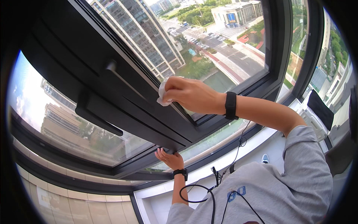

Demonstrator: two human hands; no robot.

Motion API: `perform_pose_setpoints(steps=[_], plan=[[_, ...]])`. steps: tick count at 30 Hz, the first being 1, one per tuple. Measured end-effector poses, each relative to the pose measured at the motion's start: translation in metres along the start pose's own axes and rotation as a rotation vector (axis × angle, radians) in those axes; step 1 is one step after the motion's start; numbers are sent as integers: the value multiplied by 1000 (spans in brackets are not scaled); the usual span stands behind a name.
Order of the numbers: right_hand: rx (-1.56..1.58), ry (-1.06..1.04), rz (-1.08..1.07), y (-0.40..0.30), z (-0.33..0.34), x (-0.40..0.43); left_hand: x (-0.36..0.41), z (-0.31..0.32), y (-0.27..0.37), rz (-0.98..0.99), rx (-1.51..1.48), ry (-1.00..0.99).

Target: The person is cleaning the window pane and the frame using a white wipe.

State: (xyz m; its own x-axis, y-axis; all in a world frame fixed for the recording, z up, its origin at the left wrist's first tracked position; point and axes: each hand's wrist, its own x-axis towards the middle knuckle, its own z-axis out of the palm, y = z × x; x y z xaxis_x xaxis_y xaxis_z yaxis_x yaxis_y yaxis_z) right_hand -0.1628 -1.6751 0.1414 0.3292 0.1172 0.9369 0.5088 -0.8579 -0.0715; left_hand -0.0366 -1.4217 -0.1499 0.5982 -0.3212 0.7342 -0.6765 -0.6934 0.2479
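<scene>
My right hand, with a black band on its wrist, pinches a crumpled white cloth or tissue. The wad is at the inner edge of a dark window frame, beside the glass pane. Lower down, my left hand touches the bottom of the frame with its fingers spread; part of its palm is turned out of sight. A black window handle sticks out from the frame, left of both hands. A second, slimmer handle lies closer to the cloth.
A white ledge runs below the windows. Black cables hang in front of my grey shirt. At the right stands a white object with a black top. Buildings and a road lie far below outside.
</scene>
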Motion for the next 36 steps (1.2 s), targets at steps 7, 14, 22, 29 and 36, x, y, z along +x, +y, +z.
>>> perform_pose_setpoints(steps=[7,14,22,29,36], plan=[[-120,614,-230,-2,-78,156,-7,2,-4,22,10,-6],[-447,536,-329,47,-51,172,-7,4,-8,14,10,3],[-360,120,-68,26,-12,12,-7,4,-7,34,-4,2],[-311,-355,321,17,-16,-133,-4,-1,6,34,-73,-6],[-63,268,342,17,-93,6,-8,4,-1,-12,-5,-55]])
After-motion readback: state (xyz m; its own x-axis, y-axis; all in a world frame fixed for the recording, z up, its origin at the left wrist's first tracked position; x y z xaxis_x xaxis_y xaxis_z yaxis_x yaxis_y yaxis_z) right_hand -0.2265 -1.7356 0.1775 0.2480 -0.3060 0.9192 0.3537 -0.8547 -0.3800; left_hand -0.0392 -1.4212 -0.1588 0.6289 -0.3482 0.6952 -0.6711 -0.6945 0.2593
